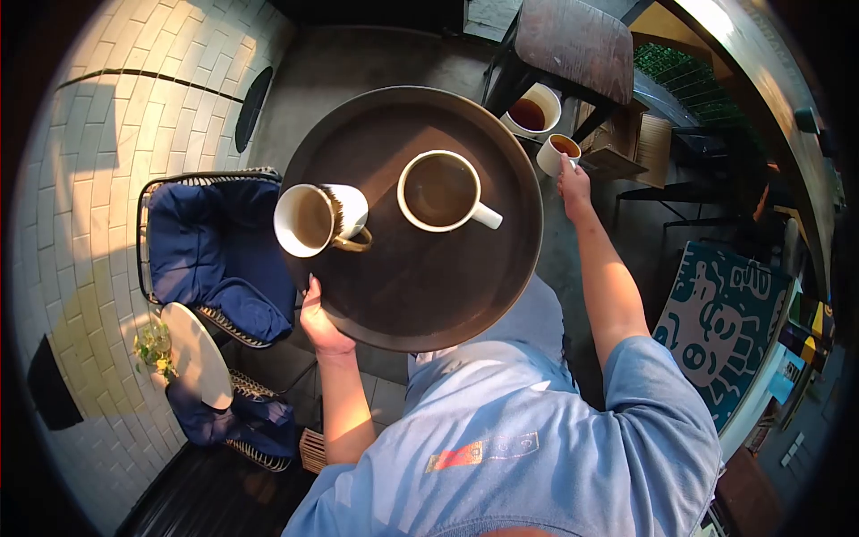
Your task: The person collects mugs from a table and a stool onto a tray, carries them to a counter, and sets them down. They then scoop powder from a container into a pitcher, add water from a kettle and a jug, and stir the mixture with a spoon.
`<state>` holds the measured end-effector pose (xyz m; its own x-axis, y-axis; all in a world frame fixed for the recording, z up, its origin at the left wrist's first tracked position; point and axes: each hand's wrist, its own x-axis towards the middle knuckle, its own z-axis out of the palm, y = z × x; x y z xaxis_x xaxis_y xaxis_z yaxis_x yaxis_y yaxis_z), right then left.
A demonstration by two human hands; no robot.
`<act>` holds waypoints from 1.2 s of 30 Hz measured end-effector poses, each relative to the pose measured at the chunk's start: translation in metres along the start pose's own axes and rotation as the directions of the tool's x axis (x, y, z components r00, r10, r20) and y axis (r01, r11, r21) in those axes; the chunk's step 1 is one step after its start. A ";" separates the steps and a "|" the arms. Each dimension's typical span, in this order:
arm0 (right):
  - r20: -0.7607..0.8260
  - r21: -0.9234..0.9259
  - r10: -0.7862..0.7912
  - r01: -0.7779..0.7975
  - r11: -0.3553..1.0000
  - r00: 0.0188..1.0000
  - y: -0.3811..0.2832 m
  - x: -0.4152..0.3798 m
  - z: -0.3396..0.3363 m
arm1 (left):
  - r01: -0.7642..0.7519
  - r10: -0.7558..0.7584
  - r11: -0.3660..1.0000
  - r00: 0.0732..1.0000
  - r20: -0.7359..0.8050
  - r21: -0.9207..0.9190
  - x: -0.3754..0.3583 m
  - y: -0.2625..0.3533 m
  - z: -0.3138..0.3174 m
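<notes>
My left hand (320, 324) grips the near-left edge of a round dark brown tray (420, 291), with the thumb up at the rim and the other fingers hidden beneath. Two white mugs rest on the tray. The left mug (352, 204) has a gold-coloured handle and leans in this view; brownish liquid shows inside. The other mug (487, 215), near the tray's middle, holds brown liquid. Out to the right, my right hand (574, 184) is closed on a white cup (545, 159) of amber-brown liquid. Just beyond that cup stands a white bucket (554, 107) containing dark reddish liquid.
A wooden-seated stool (577, 45) stands over the bucket, beside an opened cardboard box (658, 148). At left, along a white brick wall (80, 224), are a chair with blue cushions (224, 237) and a small round table (192, 353) with flowers. A teal patterned panel (716, 322) is at right.
</notes>
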<state>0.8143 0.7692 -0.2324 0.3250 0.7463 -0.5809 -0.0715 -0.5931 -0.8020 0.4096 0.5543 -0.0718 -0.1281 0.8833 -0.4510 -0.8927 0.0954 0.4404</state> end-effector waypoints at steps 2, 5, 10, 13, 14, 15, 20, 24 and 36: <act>-0.033 -0.071 0.029 -0.031 0.997 0.999 0.013 0.043 0.005 | -0.003 0.001 0.999 0.999 -0.038 -0.041 0.012 0.001 0.006; -0.134 -0.169 -0.007 -0.016 0.986 0.991 0.029 0.106 0.014 | -0.081 0.081 0.997 0.986 -0.148 0.006 0.026 -0.004 0.013; -0.183 -0.216 0.036 -0.075 0.974 0.982 0.020 0.175 0.041 | -0.223 0.236 0.971 0.947 -0.220 0.081 0.049 -0.026 0.025; -0.194 -0.600 -0.174 0.024 0.799 0.966 0.019 0.224 0.046 | -0.237 0.266 0.963 0.922 -0.282 0.131 0.061 -0.039 0.038; -0.129 -0.764 -0.345 0.129 0.633 0.930 0.024 0.238 0.046 | -0.238 0.266 0.963 0.917 -0.299 0.127 0.066 -0.042 0.038; -0.094 -0.780 -0.277 0.102 0.617 0.956 0.009 0.236 0.049 | -0.238 0.266 0.963 0.912 -0.312 0.126 0.067 -0.044 0.033; 0.019 -0.833 -0.327 0.196 0.518 0.945 0.007 0.272 0.050 | -0.290 0.335 0.942 0.854 -0.397 0.170 0.075 -0.055 0.034; 0.280 -0.937 -0.458 0.344 0.059 0.843 0.009 0.292 0.048 | -0.299 0.371 0.927 0.828 -0.421 0.228 0.076 -0.063 0.031; 0.588 -0.587 -0.456 -0.035 -0.809 0.668 0.099 0.442 -0.024 | -0.303 0.348 0.937 0.772 -0.531 0.175 0.084 -0.070 0.035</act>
<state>0.9732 1.0329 -0.5654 -0.3052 0.9466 -0.1043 0.6005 0.2763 0.7504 0.4768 0.6375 -0.1135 -0.6395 0.4714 -0.6073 -0.7223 -0.0978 0.6847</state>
